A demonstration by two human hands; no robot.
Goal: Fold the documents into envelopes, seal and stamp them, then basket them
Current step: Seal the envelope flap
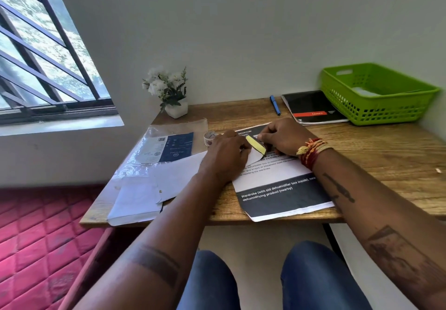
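On the desk, centre: a printed document (277, 179) lies flat, its near edge over the desk (376, 162) rim.
Left hand (226, 155): fingers curled over a small white envelope (255, 156), which lies on the document.
Right hand (282, 138): fingertips pinch at the envelope's yellow strip (256, 144); how firmly, I cannot tell.
Progress: my guess is sealing is under way; the flat document is not yet folded.
Done so far: pale paper shows inside the green basket (376, 92), far right; whether it is an envelope, I cannot tell.
Left to do: likely stamping, basketing, then this document.
Left side: white envelopes (149, 193) and a clear plastic packet (169, 145).
Near the left hand: a tape roll (209, 137).
Far edge: a blue pen (275, 105), a black notebook (311, 107), a potted plant (170, 92).
In the way: the notebook sits against the basket's left.
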